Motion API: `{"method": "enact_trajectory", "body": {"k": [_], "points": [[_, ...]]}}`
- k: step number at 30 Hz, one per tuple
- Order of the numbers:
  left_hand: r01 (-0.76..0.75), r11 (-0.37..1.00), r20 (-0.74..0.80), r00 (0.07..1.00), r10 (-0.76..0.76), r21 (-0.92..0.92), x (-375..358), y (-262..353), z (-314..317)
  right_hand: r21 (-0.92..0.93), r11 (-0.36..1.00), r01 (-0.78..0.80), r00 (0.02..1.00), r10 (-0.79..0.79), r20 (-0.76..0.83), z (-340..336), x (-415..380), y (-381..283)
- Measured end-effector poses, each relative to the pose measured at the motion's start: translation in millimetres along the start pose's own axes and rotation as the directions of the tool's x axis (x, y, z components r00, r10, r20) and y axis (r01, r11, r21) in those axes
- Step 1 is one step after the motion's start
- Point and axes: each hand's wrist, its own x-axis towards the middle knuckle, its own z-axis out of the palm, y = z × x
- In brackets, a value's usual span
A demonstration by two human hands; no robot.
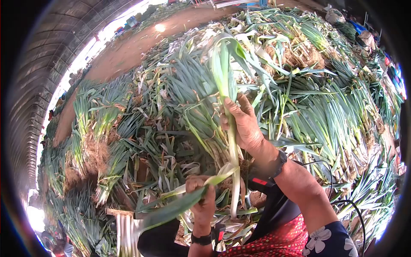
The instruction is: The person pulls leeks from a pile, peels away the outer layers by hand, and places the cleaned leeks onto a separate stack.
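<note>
- r hand [243, 122] wrapped round a leek [233, 145], fingers closed on upper shaft, just below where green leaves fan out
- leek itself: mid-view in front of the person, near upright, leaves up, white end down nr the lap
- l hand [199, 195] lower & to the left, fist clenched on a long leaf [173, 208]; pale part of it runs from fist across to the leek's lower shaft, can't tell if joined there; broad green end sticks out down-left, bit blurred
- dark watch [279, 165] on r wrist, dark band [202, 239] on l wrist
- dark sleeve w/ white flowers [319, 240] on r arm; red patterned cloth [269, 240] over lap
- more leeks [195, 85] piled just behind & left of the held one, loose leaves all round
- big row of leeks [334, 122] at right, leaves up, pale ends lower
- bundles w/ bushy roots [94, 154] off left
- white stalks [127, 233] side by side, bottom left, nr l hand's leaf
- black cable [357, 210] lower right
- brown ground [128, 51] beyond the pile, curved roof [38, 85] far left
</note>
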Motion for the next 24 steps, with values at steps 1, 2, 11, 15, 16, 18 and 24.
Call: {"method": "enact_trajectory", "body": {"k": [1, 2, 11, 15, 16, 18, 24], "points": [[-0.001, 1.0, 0.004, 1.0, 0.001, -0.007, -5, 3, 0, -0.001, 0.999, 0.05, 0.999, -0.05, -0.003, 0, 0, -2], [0.055, 0.998, 0.021, 0.998, -0.055, -0.044, -11, 6, -1, 0.019, 0.997, 0.07, 0.997, -0.07, -0.016, 0, 1, -5], [-0.03, 0.996, 0.185, 0.983, 0.015, 0.084, -42, 23, -19, 0.055, 0.965, 0.256, 0.957, -0.245, -0.156, -23, 13, -33], [0.023, 0.999, 0.186, 0.982, -0.029, 0.038, -51, 23, -37, 0.144, 0.949, 0.279, 0.952, -0.253, -0.174, -46, 23, -45], [0.054, 0.997, 0.172, 0.983, -0.063, 0.056, -50, 26, -42, 0.159, 0.948, 0.276, 0.952, -0.247, -0.182, -50, 24, -48], [0.074, 0.997, 0.169, 0.983, -0.079, 0.037, -47, 33, -49, 0.173, 0.946, 0.274, 0.952, -0.241, -0.191, -52, 25, -50], [0.087, 0.996, 0.075, 0.994, -0.085, -0.028, -42, 39, -72, 0.297, 0.913, 0.28, 0.952, -0.223, -0.212, -52, 24, -62]]}}
